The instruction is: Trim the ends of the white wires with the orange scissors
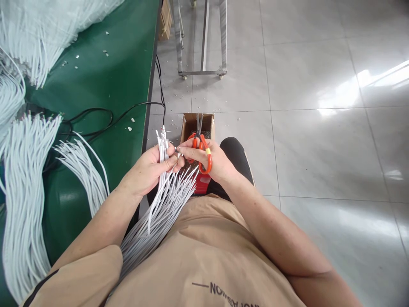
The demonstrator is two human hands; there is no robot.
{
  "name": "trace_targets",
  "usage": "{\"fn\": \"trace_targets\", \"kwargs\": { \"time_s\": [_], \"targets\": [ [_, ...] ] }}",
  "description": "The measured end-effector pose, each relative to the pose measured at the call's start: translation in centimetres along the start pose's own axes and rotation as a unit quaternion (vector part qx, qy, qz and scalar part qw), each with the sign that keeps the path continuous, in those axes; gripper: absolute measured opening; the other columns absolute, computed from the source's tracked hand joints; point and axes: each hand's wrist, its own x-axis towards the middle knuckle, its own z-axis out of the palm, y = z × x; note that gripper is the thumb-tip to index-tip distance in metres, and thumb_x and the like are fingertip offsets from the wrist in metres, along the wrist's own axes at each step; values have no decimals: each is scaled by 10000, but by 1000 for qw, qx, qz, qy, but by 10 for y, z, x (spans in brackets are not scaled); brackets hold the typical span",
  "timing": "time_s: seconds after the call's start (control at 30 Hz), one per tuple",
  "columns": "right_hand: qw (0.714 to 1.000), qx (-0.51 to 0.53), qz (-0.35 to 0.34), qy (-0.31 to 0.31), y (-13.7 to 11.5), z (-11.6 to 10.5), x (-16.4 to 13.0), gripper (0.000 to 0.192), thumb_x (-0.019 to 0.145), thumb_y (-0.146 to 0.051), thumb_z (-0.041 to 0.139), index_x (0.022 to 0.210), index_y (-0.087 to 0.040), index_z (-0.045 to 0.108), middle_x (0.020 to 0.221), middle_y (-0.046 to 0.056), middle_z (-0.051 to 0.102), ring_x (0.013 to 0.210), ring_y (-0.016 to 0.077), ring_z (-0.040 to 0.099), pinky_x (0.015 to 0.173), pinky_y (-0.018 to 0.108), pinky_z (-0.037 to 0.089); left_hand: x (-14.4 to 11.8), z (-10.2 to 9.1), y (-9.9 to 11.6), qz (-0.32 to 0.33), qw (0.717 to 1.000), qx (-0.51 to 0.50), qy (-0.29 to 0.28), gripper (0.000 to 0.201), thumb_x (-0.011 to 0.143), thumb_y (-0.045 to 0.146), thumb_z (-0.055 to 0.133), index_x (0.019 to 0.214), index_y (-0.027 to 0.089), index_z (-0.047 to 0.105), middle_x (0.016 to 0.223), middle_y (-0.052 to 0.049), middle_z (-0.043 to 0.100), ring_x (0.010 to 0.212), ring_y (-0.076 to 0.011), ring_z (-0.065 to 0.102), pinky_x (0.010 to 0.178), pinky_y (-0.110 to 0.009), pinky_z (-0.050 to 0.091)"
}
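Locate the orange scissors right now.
Head view, centre: the orange scissors hang in the right hand, blades pointing at the cardboard box on the floor, beside the left hand's cable bundle.

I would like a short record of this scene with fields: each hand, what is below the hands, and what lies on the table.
left hand: grips a bundle of white cables, ends pointing up
right hand: holds orange-handled scissors, fingers touch a cable end
below hands: open cardboard box on the floor
green table: more white cable bundles, black cords

Upside-down, partly cut lettering on shirt (pixel 204 256)
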Motion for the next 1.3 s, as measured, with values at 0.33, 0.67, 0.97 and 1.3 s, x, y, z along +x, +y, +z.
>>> {"fn": "trace_targets", "kwargs": {
  "time_s": [0.33, 0.67, 0.97, 1.3],
  "targets": [
    [998, 49, 22, 22, 5, 3, 1, 171, 748, -309, 665, 739, -142, 634, 601, 3, 615, 617, 130, 590, 688, 294, 456, -1, 1, -1, 24, 998, 53, 9, 254, 766, 196, 672, 765, 198, 417, 675, 31, 592, 610, -94, 537, 602, -227, 394],
    [981, 1, 75, 177, 11, 13, -5, 238, 692, -329, 690, 583, -155, 570, 562, -41, 481, 546, 70, 404, 552, 238, 331, -3, 4, -1, 95, 922, 323, 193, 269, 693, 255, 697, 753, 212, 438, 719, 47, 636, 720, -142, 601, 776, -304, 424],
    [983, 17, 61, 171, 9, 12, -2, 130, 668, -283, 704, 699, -158, 681, 635, -30, 564, 605, 79, 460, 644, 253, 384, -3, 3, 0, 90, 898, 370, 219, 249, 671, 275, 709, 764, 211, 487, 736, 36, 653, 725, -152, 605, 763, -303, 425],
    [986, 0, 84, 147, 5, 8, -2, 143, 662, -272, 705, 721, -146, 672, 663, -14, 603, 584, 76, 467, 591, 232, 371, -3, 6, 1, 95, 881, 408, 219, 216, 671, 236, 689, 754, 211, 491, 776, 33, 661, 764, -155, 609, 755, -293, 430]
  ]
}}
